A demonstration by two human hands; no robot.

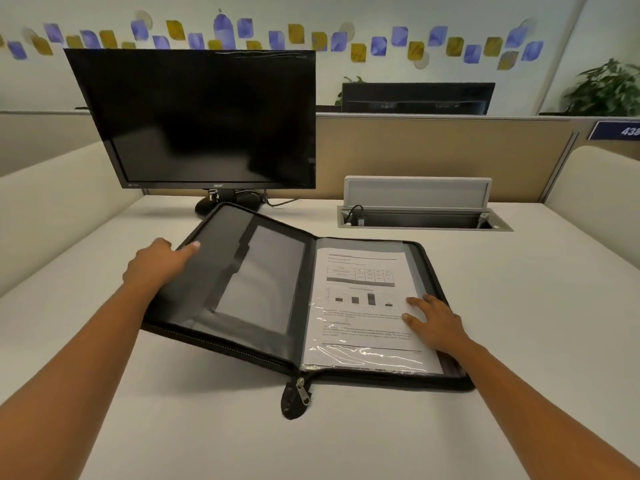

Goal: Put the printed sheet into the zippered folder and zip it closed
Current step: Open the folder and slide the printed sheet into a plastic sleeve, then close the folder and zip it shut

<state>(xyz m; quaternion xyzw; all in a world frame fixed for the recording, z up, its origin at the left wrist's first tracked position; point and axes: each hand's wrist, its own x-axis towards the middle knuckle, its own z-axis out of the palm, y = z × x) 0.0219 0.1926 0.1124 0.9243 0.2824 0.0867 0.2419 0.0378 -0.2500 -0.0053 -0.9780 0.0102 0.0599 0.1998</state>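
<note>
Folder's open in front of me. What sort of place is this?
Most likely an office cubicle: a dark monitor stands on the desk, a partition panel runs behind it, and a flip-up cable box is set into the desk.

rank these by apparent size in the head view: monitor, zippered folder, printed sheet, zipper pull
1-2. zippered folder and monitor: similar, and the folder is nearer, so unranked
3. printed sheet
4. zipper pull

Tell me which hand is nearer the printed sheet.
Right. The right hand lies flat on the printed sheet; the left hand grips the outer edge of the raised left cover of the folder.
</note>
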